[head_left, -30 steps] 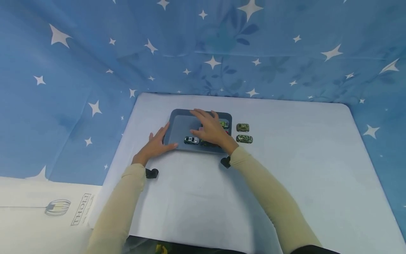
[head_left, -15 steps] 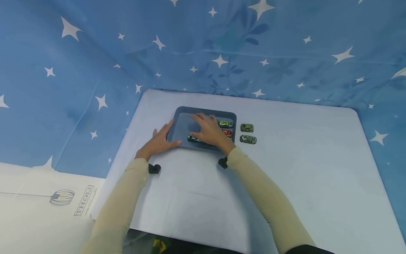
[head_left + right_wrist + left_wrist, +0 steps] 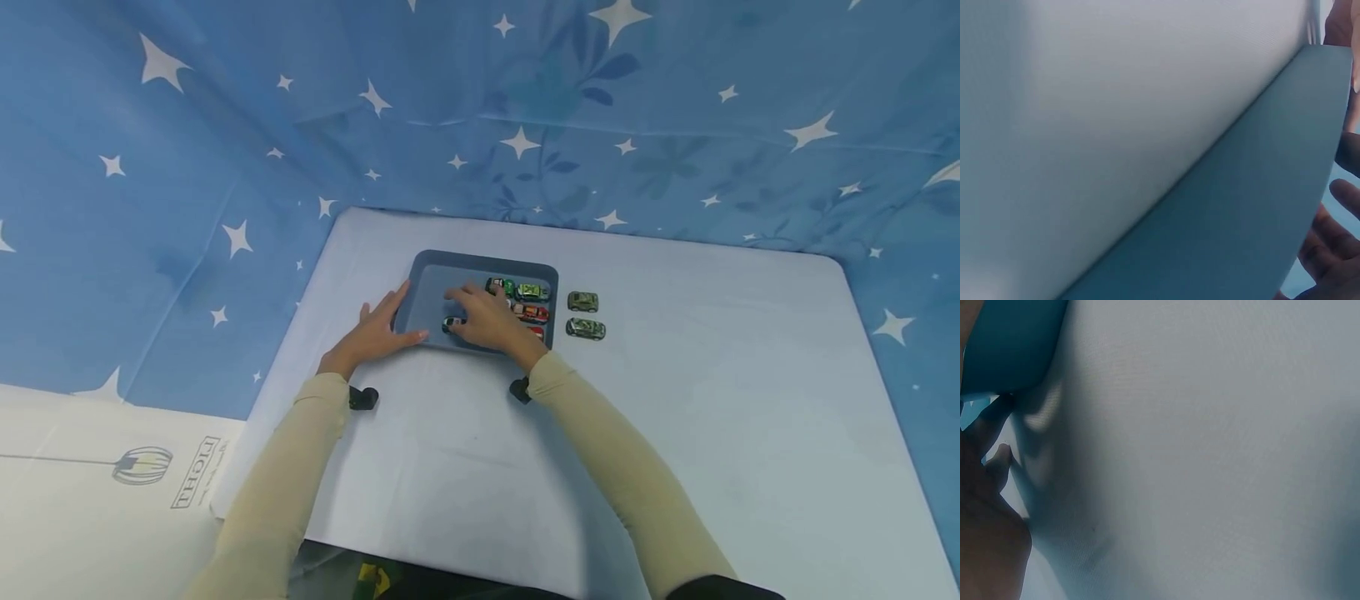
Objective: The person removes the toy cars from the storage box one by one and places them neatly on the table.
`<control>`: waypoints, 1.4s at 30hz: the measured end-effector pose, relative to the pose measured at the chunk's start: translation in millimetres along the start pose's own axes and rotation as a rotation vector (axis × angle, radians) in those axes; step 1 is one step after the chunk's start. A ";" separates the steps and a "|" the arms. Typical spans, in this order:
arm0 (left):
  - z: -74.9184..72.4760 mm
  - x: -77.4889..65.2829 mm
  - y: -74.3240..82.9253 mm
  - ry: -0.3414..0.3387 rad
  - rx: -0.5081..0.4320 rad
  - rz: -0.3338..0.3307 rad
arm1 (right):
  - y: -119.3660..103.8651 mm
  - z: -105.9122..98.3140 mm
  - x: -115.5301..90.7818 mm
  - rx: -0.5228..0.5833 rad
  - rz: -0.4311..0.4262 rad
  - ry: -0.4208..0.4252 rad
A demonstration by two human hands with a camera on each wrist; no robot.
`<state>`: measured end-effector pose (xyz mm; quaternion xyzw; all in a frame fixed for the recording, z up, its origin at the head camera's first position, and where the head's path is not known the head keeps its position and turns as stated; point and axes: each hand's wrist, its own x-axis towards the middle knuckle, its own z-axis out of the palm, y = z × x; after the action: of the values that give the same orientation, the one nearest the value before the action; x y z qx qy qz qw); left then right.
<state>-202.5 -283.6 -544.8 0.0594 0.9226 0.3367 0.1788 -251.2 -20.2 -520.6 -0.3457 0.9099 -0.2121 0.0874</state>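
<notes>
My left hand [image 3: 371,340] rests at the left end of the grey-blue tray [image 3: 431,275], fingers spread along its outer side and thumb at the near edge. The left wrist view shows those fingers [image 3: 999,419] beside the tray wall. Inside the tray, my right hand [image 3: 491,321] reaches over several small toy cars, its thumb at a silver-and-black toy car [image 3: 448,323]. Thumb and forefinger stand apart. Green toy cars [image 3: 532,292] and a red-orange toy car [image 3: 534,313] show beyond the hand; other cars are partly hidden under it.
Two camouflage-green toy cars, a farther one [image 3: 582,302] and a nearer one [image 3: 586,329], stand on the white table [image 3: 712,400] right of the tray. A blue star-patterned cloth [image 3: 420,100] hangs behind the table. Pale printed material [image 3: 90,500] lies at lower left.
The right hand has drawn back slightly toward the near side of the tray, uncovering green and red cars. The left hand keeps its place at the tray. The head view has shifted a little.
</notes>
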 end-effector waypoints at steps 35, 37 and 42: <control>0.3 1.0 -0.6 -0.001 -0.026 0.021 | -1.3 18.5 -3.6 -0.079 -0.081 0.077; 0.4 1.3 -0.7 0.000 -0.022 0.027 | -1.4 18.6 -3.4 -0.080 -0.083 0.079; 1.1 1.6 -0.6 -0.003 -0.020 0.031 | -1.6 16.8 -3.7 -0.066 -0.100 0.077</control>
<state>-203.5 -283.0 -546.4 0.0725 0.9179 0.3484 0.1757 -242.4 -24.2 -534.9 -0.3850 0.9006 -0.1994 0.0305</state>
